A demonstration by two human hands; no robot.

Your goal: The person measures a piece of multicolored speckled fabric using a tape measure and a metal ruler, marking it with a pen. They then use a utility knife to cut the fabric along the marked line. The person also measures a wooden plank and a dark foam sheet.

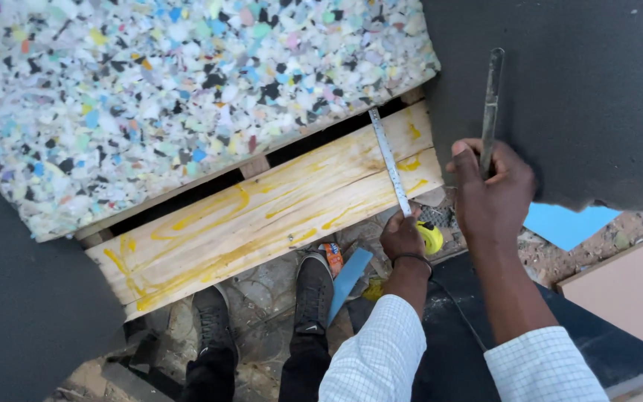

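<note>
Left hand (402, 235) gripping tape-measure blade (390, 161), stretching it across glue-streaked wooden plank (262, 216). Right hand (489, 186) clasping long knife (490, 104) against dark grey foam sheet (597, 89).

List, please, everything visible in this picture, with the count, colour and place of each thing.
foam slab: one, multicoloured flecks, upper left on the boards
wooden boards: two, pale with yellow glue streaks, centre
metal ruler: one, silver, across the boards
dark grey sheet: one, upper right
blade: one, long, grey metal, over the grey sheet
shoes: two, black, bottom centre
left hand: on the ruler's near end
right hand: grips the blade
</note>
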